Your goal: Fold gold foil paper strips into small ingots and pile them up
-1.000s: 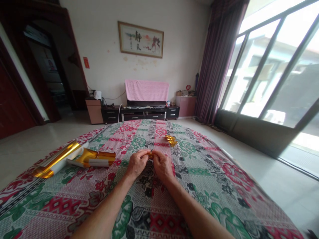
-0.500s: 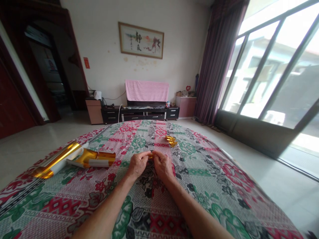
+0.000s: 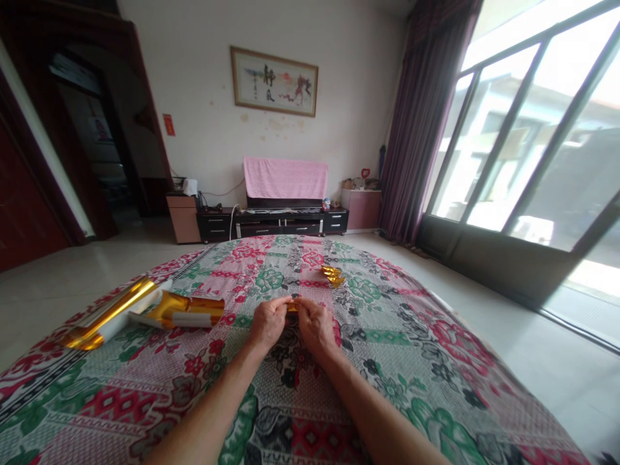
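Note:
Between my two hands, above the middle of the flowered tablecloth (image 3: 310, 381), is a small piece of gold foil paper (image 3: 292, 307). My left hand (image 3: 269, 321) pinches its left end with thumb and forefinger. Its right end sits in the closed fingers of my right hand (image 3: 314, 324). Most of the foil piece is hidden by the fingers. Beyond my right hand lie several small folded gold pieces (image 3: 332, 276) in a short row. Curled sheets of gold foil paper (image 3: 186, 311) with white backs rest to the left of my left hand.
A rolled gold sheet (image 3: 113, 311) lies near the table's left edge. Past the table's far edge stands a low black TV cabinet (image 3: 305, 227), with a pink cloth (image 3: 285, 177) over the screen. A purple curtain (image 3: 411, 123) and large windows are on the right.
My thumbs and fingers have shifted slightly on the foil piece, and a little more gold shows between them. The other foil pieces have stayed in place.

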A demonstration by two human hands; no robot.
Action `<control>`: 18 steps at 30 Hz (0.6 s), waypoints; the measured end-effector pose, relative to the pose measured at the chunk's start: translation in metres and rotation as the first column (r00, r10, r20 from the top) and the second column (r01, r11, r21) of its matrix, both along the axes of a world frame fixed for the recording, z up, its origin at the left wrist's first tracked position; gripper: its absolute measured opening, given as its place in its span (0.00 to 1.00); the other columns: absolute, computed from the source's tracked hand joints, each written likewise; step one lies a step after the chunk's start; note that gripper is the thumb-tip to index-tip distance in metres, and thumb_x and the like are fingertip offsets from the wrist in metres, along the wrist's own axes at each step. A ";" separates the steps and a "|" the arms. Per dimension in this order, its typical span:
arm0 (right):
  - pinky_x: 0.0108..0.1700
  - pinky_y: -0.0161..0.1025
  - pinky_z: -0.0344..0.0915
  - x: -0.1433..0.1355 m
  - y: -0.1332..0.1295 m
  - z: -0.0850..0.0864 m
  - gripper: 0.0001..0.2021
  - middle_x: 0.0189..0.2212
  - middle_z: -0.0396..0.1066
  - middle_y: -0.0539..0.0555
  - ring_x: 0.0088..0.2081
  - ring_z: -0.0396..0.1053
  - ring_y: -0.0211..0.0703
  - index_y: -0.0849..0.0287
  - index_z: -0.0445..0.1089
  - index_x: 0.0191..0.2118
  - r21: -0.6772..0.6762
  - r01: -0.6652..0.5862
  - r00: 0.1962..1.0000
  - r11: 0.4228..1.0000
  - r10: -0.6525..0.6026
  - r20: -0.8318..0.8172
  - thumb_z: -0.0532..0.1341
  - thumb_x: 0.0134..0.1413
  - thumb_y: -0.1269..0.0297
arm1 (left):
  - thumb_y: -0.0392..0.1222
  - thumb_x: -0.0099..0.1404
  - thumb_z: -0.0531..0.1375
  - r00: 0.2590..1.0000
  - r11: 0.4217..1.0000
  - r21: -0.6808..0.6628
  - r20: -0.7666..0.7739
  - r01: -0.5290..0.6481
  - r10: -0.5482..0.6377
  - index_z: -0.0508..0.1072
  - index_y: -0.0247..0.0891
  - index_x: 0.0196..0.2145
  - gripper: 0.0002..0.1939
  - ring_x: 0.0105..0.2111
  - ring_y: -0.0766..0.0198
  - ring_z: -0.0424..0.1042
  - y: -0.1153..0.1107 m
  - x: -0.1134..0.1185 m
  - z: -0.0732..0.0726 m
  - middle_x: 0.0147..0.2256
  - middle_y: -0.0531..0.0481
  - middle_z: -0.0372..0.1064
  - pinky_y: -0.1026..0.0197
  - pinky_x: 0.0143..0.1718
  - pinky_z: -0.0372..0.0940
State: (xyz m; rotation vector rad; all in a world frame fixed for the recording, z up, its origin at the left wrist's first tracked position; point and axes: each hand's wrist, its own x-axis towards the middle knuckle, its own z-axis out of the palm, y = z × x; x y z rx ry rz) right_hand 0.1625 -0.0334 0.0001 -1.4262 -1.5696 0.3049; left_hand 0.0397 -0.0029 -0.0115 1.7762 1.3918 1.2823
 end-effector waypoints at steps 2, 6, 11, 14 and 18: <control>0.32 0.32 0.62 0.000 0.000 0.000 0.16 0.28 0.76 0.54 0.29 0.72 0.41 0.57 0.75 0.37 -0.004 0.001 1.000 1.000 -0.001 0.000 0.50 0.53 0.66 | 0.36 0.56 0.50 1.000 1.000 -0.004 0.005 -0.007 0.007 0.75 0.37 0.39 0.17 0.41 0.61 0.72 -0.001 0.000 0.001 0.38 0.47 0.74 0.60 0.44 0.66; 0.33 0.32 0.62 0.000 -0.001 0.001 0.16 0.30 0.75 0.53 0.31 0.72 0.41 0.56 0.74 0.38 -0.015 -0.001 1.000 1.000 0.001 -0.029 0.49 0.54 0.65 | 0.37 0.57 0.51 0.998 0.998 -0.001 -0.005 0.059 -0.059 0.75 0.36 0.40 0.17 0.41 0.61 0.72 -0.002 0.001 0.002 0.39 0.47 0.74 0.60 0.45 0.66; 0.34 0.33 0.62 0.000 -0.001 0.001 0.16 0.30 0.75 0.53 0.32 0.72 0.43 0.57 0.74 0.38 -0.038 0.007 1.000 0.999 -0.007 0.011 0.49 0.55 0.65 | 0.36 0.57 0.50 0.999 1.000 0.028 -0.037 0.012 -0.011 0.75 0.37 0.39 0.16 0.39 0.61 0.72 -0.002 0.001 0.002 0.37 0.47 0.75 0.60 0.44 0.66; 0.34 0.33 0.62 0.000 0.000 0.001 0.16 0.30 0.75 0.54 0.32 0.72 0.43 0.57 0.74 0.38 -0.036 0.022 0.999 0.999 -0.021 0.031 0.49 0.55 0.66 | 0.35 0.58 0.50 0.998 1.000 0.027 -0.067 0.000 0.001 0.75 0.36 0.39 0.16 0.37 0.62 0.73 -0.004 0.002 0.003 0.36 0.47 0.75 0.60 0.42 0.67; 0.34 0.32 0.62 0.000 0.001 0.000 0.16 0.29 0.75 0.54 0.31 0.72 0.42 0.57 0.74 0.38 -0.032 0.017 1.000 0.999 -0.016 0.018 0.49 0.54 0.66 | 0.34 0.58 0.49 0.994 0.999 0.031 -0.109 -0.024 0.027 0.75 0.37 0.38 0.16 0.37 0.62 0.73 -0.009 0.006 0.007 0.36 0.47 0.75 0.60 0.42 0.67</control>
